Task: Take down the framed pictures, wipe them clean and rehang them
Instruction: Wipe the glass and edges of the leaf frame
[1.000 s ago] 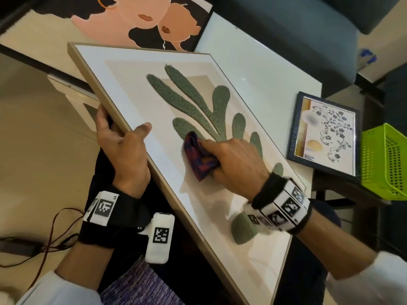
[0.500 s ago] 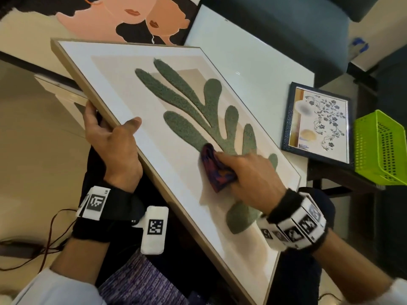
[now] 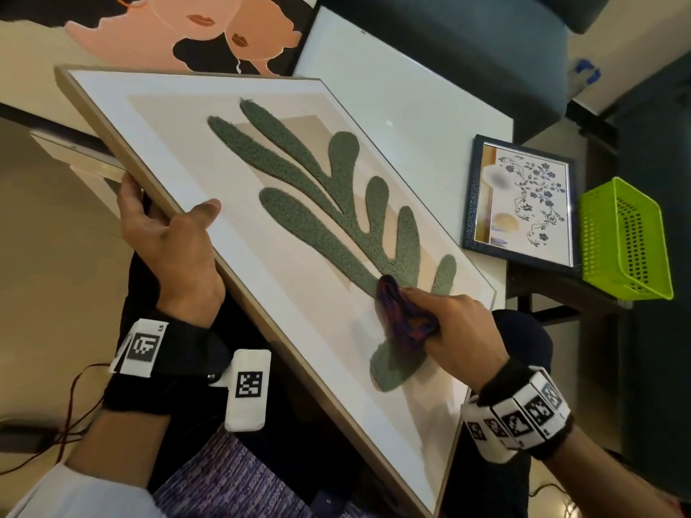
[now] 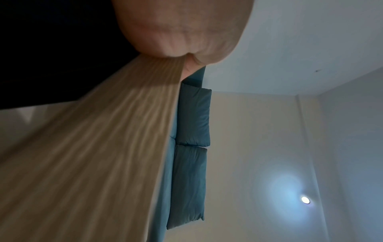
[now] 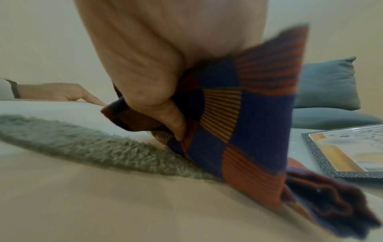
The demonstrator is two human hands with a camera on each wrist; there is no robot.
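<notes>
Beige floor [image 3: 45,263] and a white bench [image 3: 404,106] frame the scene from the head view. Nearest, the big picture [image 3: 179,203] with the green leaf shape lies tilted across the person's lap, its far corner over the bench edge. The left hand [image 3: 168,244] clamps its left rail, thumb on the front, fingers hidden beneath. The right hand [image 3: 460,330] bunches the cloth [image 3: 404,319] against the glass at the foot of the leaf.

Only the right wrist view shows the cloth's pattern: blue and orange checks with ribbed stripes, thumb and fingers curled round it, one dark corner trailing on the glass. It also catches the left hand's thumb from across the picture. The left wrist view shows the wooden rail running away under the palm [image 4: 178,27], plus blue cushions [image 4: 192,117] and a ceiling light [image 4: 305,200] the head view misses.

A second ago the cloth was mid-leaf; it has since slid down toward the stem, nearer the person, and the left hand's grip has not shifted.

Farther off, a small dark-framed picture [image 3: 519,203] lies on the bench corner, a green basket [image 3: 624,241] just beside it. Another picture [image 3: 194,31], with faces, is cut off by the top edge. Part of the small picture is blurred.
</notes>
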